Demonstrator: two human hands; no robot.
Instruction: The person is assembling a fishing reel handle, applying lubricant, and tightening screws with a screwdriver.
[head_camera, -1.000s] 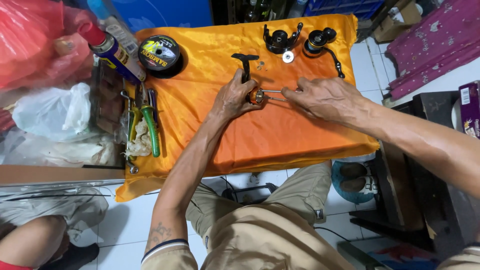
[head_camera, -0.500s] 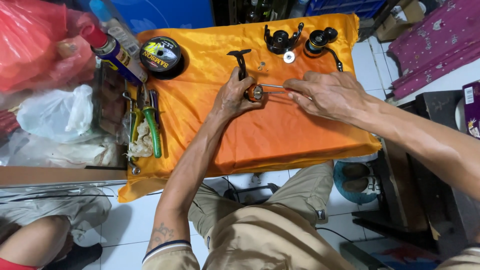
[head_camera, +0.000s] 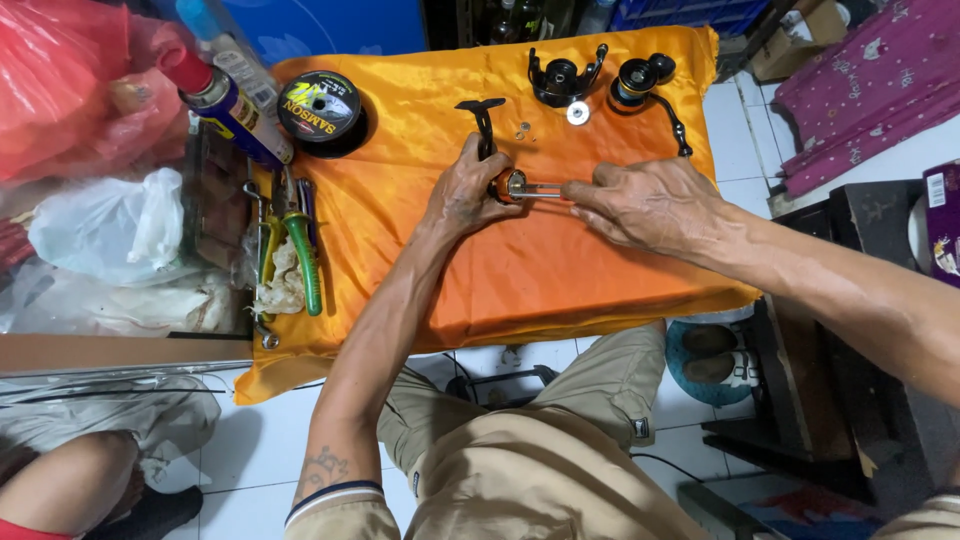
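At the middle of an orange cloth (head_camera: 560, 280) spread over the desk, the left hand (head_camera: 465, 192) closes around a small orange reel part (head_camera: 512, 185) to steady it, while the right hand (head_camera: 650, 205) pinches its thin metal shaft (head_camera: 545, 189) from the right.

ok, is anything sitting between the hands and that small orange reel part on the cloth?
Nothing visible does. The left hand already grips the orange reel part, and the right hand holds the metal shaft sticking out of it. The other reel pieces lie farther back on the orange cloth, apart from both hands.
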